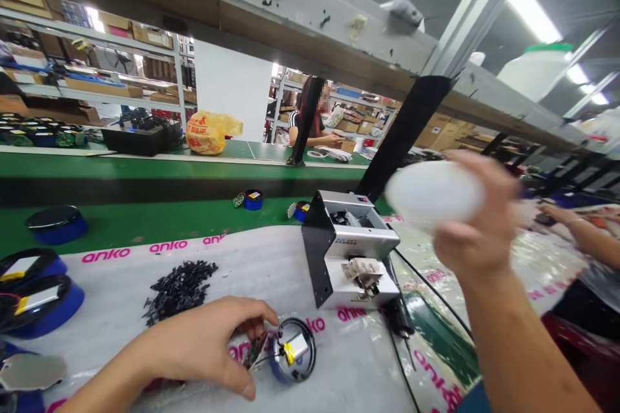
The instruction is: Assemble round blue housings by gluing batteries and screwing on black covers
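Observation:
My right hand [479, 232] is raised on the right side, its fingers closed on a white round dome-like piece [431, 193]. Both are smeared by motion. Low on the bench, my left hand [213, 342] is open, with thumb and index finger apart. A small circuit board [255, 352] lies between those fingers; whether they touch it I cannot tell. Wires link the board to a round blue housing [277, 368] with a black rim. Inside that housing sits a silver battery [299, 345] with yellow tape.
A grey metal machine [358, 239] stands beyond the housing, its black cables trailing right. Small black parts [181, 290] form a pile at left, near more blue housings [53, 310]. Overhead runs a shelf beam [290, 6]. Co-workers' arms [576, 226] show at right; another person sits behind.

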`<state>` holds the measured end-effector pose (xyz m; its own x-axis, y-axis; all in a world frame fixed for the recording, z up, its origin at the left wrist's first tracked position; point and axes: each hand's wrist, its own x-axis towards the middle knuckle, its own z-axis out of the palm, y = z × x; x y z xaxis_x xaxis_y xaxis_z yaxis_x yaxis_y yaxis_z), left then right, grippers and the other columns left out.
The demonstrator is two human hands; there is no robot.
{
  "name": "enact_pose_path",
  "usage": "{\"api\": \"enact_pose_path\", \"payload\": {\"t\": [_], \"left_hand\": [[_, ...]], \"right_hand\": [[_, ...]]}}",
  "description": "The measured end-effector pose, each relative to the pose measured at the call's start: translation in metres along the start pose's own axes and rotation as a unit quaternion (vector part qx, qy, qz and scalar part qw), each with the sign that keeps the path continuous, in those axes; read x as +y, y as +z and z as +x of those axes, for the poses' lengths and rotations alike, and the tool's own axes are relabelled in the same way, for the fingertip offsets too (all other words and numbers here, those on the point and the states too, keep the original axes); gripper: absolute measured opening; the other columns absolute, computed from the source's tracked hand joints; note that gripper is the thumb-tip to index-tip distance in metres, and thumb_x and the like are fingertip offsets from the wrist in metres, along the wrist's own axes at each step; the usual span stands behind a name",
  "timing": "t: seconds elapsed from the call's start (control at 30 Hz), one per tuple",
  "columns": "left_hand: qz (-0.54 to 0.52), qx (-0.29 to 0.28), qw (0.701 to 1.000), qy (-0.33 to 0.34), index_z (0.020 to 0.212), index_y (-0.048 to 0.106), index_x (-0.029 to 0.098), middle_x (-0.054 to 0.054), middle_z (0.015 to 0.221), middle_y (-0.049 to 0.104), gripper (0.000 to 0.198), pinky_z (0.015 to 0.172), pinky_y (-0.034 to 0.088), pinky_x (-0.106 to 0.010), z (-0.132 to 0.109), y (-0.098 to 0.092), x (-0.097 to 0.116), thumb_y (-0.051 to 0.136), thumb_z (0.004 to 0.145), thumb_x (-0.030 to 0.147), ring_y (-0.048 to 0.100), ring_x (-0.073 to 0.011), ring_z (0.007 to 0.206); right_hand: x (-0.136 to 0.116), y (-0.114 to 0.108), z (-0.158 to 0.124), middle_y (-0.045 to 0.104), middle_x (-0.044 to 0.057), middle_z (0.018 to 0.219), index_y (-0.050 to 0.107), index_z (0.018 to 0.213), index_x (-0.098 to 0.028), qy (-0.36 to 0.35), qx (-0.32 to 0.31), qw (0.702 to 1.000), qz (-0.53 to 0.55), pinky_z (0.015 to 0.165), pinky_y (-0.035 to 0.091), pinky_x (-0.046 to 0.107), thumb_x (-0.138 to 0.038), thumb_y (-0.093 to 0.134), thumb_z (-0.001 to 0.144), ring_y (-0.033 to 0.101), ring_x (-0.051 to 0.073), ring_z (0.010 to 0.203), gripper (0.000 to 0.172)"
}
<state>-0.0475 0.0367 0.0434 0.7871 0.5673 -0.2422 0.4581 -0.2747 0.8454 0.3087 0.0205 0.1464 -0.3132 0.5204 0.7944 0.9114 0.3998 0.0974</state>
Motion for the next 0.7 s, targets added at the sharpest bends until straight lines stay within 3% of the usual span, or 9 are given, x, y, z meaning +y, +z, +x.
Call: {"api": "enact_pose_path", "payload": {"t": [0.13,0.2,0.27,0.37,0.43,0.5,0.57,0.63,0.7], "left_hand": [[-0.152,0.000,0.988,0.001,0.117,0.065,0.025,0.005,0.081,0.055,0.056,0.066,0.041,-0.025,0.007,0.004,-0.010,0.087,0.066,0.034,0.052,-0.0142,0.071],[-0.237,0.026,0.971,0.019,0.115,0.063,0.024,0.006,0.085,0.052,0.055,0.061,0.037,-0.023,0.010,0.009,-0.014,0.087,0.066,0.028,0.046,-0.0096,0.065],[-0.298,0.051,0.952,0.045,0.117,0.061,0.024,0.003,0.098,0.054,0.058,0.064,0.040,-0.024,0.014,0.014,-0.017,0.087,0.065,0.022,0.048,-0.0090,0.069],[-0.337,0.071,0.936,0.065,0.122,0.056,0.025,0.000,0.106,0.055,0.067,0.069,0.045,-0.027,0.019,0.019,-0.018,0.084,0.063,0.014,0.054,-0.0117,0.076],[-0.347,0.080,0.932,0.063,0.127,0.052,0.025,0.000,0.104,0.056,0.074,0.067,0.045,-0.027,0.020,0.022,-0.017,0.082,0.061,0.011,0.056,-0.0123,0.076],[-0.350,0.087,0.931,0.059,0.132,0.049,0.026,0.001,0.099,0.056,0.079,0.062,0.044,-0.025,0.020,0.024,-0.013,0.079,0.061,0.009,0.055,-0.0114,0.070],[-0.332,0.097,0.937,0.050,0.138,0.045,0.027,0.002,0.094,0.057,0.081,0.058,0.042,-0.024,0.017,0.028,-0.008,0.076,0.065,0.008,0.054,-0.0103,0.066],[-0.291,0.126,0.947,0.057,0.144,0.040,0.031,0.000,0.102,0.060,0.082,0.061,0.044,-0.025,0.015,0.033,-0.003,0.070,0.072,0.008,0.053,-0.0106,0.068],[-0.238,0.162,0.955,0.078,0.149,0.034,0.036,-0.003,0.122,0.060,0.085,0.071,0.049,-0.029,0.015,0.038,0.002,0.065,0.076,0.006,0.056,-0.0124,0.077]], "right_hand": [[0.021,0.033,0.028,0.072,0.010,0.106,0.058,0.136,-0.021,-0.080,-0.145,0.986,0.005,0.077,0.057,0.038,-0.065,0.049,0.095,0.069,0.024,0.090,0.061],[0.022,0.045,0.030,0.073,0.008,0.098,0.060,0.135,-0.022,-0.089,-0.178,0.980,0.011,0.071,0.058,0.036,-0.060,0.048,0.098,0.070,0.023,0.083,0.054],[0.013,0.048,0.024,0.071,0.012,0.111,0.059,0.136,-0.022,-0.081,-0.163,0.983,0.015,0.080,0.058,0.042,-0.052,0.048,0.100,0.069,0.027,0.096,0.048],[-0.027,0.040,0.004,0.059,0.019,0.133,0.058,0.134,-0.017,-0.056,-0.084,0.994,0.032,0.100,0.049,0.053,-0.036,0.051,0.101,0.056,0.033,0.123,0.038],[-0.067,0.033,-0.012,0.060,0.015,0.131,0.058,0.131,-0.019,-0.058,-0.069,0.994,0.069,0.102,0.050,0.042,-0.023,0.050,0.101,0.058,0.025,0.122,0.032],[-0.106,0.031,-0.028,0.065,0.009,0.122,0.060,0.127,-0.022,-0.058,-0.126,0.983,0.121,0.092,0.055,0.030,-0.018,0.046,0.101,0.064,0.018,0.110,0.030],[-0.135,0.038,-0.041,0.064,0.008,0.125,0.058,0.131,-0.024,0.016,-0.236,0.949,0.208,0.093,0.056,0.033,-0.019,0.042,0.101,0.064,0.019,0.111,0.035],[-0.148,0.050,-0.051,0.064,0.009,0.127,0.051,0.142,-0.025,0.110,-0.302,0.907,0.273,0.093,0.057,0.041,-0.024,0.042,0.101,0.065,0.023,0.111,0.041],[-0.148,0.063,-0.058,0.069,0.009,0.115,0.041,0.150,-0.022,0.174,-0.307,0.887,0.299,0.085,0.059,0.041,-0.023,0.048,0.099,0.069,0.023,0.097,0.052]]}}
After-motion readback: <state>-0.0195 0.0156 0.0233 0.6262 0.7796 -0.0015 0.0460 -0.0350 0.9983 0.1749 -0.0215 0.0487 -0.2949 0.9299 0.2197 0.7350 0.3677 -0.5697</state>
